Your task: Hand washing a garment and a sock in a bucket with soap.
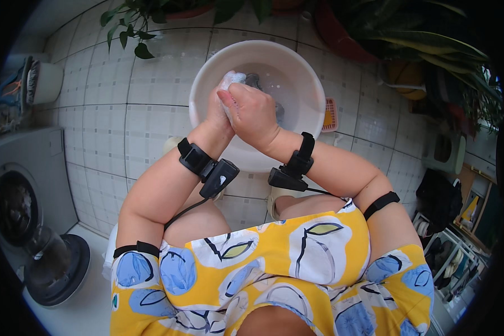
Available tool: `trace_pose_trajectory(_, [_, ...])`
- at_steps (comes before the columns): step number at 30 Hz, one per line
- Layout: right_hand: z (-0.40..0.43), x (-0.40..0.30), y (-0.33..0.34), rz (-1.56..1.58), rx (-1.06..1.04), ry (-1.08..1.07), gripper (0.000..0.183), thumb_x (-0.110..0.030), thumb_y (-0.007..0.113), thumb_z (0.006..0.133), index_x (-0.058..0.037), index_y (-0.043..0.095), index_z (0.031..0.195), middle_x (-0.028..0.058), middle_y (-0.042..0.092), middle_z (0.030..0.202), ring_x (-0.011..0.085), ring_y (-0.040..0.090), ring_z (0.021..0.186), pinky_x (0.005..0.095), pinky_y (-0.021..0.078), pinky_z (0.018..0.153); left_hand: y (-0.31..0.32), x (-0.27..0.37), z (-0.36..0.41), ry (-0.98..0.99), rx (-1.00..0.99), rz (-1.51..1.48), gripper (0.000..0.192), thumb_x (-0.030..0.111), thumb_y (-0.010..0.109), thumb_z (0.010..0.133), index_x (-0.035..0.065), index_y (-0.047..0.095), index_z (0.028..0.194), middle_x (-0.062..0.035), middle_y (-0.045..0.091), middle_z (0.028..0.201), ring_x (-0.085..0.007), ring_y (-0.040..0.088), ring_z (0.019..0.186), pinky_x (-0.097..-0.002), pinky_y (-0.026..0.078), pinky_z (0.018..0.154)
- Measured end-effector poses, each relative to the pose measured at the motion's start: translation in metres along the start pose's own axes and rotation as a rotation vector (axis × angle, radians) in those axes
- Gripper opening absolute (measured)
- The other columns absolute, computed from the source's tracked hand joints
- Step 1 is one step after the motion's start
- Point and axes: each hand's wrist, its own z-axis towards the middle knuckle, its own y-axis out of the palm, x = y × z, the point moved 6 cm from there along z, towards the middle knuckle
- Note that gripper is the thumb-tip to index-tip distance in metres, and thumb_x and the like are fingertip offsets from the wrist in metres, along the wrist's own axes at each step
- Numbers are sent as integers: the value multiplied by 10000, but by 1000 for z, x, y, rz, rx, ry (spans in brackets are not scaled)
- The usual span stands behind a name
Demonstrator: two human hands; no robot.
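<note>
My left hand (220, 105) and my right hand (254, 110) are pressed together over a large white plastic basin (198, 80). Between them is a light wet cloth (235, 78) covered in suds, with only its top and a strip along the palms showing. The fingers of both hands are curled around it. Below, in the basin, dark fabric (253, 80) lies in shallow cloudy water (292, 90) with a few bubbles. My forearms hide part of the near rim.
A pink soap basket (330, 115) stands on the tiled floor against the basin's right side. Potted plants (134, 31) line the far edge. A front-loading washing machine (63, 168) is at the left, and a shoe rack (453, 260) at the right.
</note>
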Motion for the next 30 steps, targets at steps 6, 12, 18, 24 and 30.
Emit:
trace_pose_trajectory(6, [8, 30, 0, 2, 49, 116, 233, -245, 502, 857, -58, 533, 721, 154, 583, 720, 357, 565, 690, 427, 455, 593, -9, -1, 5, -1, -66, 16, 275, 271, 382, 923, 61, 533, 1017, -67, 581, 962, -198, 578, 884, -331, 483, 780])
trace_pose_trajectory(12, [26, 63, 2, 45, 38, 138, 284, -259, 498, 873, -15, 538, 733, 181, 562, 680, 349, 553, 657, 391, 437, 556, 3, 0, -2, -37, -62, 44, 277, 239, 364, 927, 42, 532, 1027, -67, 581, 966, -183, 572, 905, -321, 475, 797])
trace_pose_trajectory(18, [31, 100, -12, 530, -2, 488, 377, -346, 524, 882, -9, 511, 714, 36, 433, 569, 117, 381, 548, 294, 378, 519, 7, 9, -4, -25, -211, 95, 298, 255, 391, 923, 29, 528, 1061, -52, 579, 967, -159, 566, 903, -305, 450, 837])
trace_pose_trajectory(24, [32, 102, -22, 763, -58, 475, 322, -338, 567, 862, -24, 535, 802, -13, 484, 693, 80, 426, 629, 228, 390, 596, 15, -2, -13, -142, -157, 228, 293, 254, 422, 922, 31, 534, 1077, -49, 584, 975, -143, 562, 884, -268, 451, 800])
trace_pose_trajectory(30, [12, 117, -20, 572, -365, 679, 311, -294, 658, 791, -14, 581, 904, 31, 581, 786, 85, 512, 743, 205, 406, 672, 0, 15, 7, 70, -168, 262, 269, 234, 401, 926, 35, 515, 1066, -52, 577, 987, -148, 555, 906, -279, 444, 811])
